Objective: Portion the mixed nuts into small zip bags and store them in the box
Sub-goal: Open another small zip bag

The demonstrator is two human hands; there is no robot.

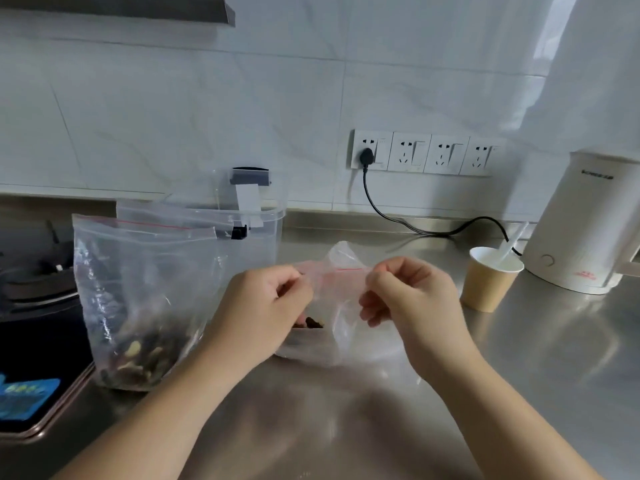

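Small zip bag (341, 306) w/ a few nuts (313, 322) stands on surface (519, 358), centre. Both hands pinch its red-lined top: left hand (266, 306) at left end, right hand (412, 299) at right. Big nut bag (138, 299) upright just left; clear box (249, 216) behind it. Paper cup (491, 278) & white kettle (592, 220) to right.

kitchen. stainless steel bench (519, 358) against a white tiled wall (173, 98), gas hob (38, 289) at the bench's left edge, white electric kettle (588, 220) at the right edge, row of wall sockets (426, 154) above the back edge.
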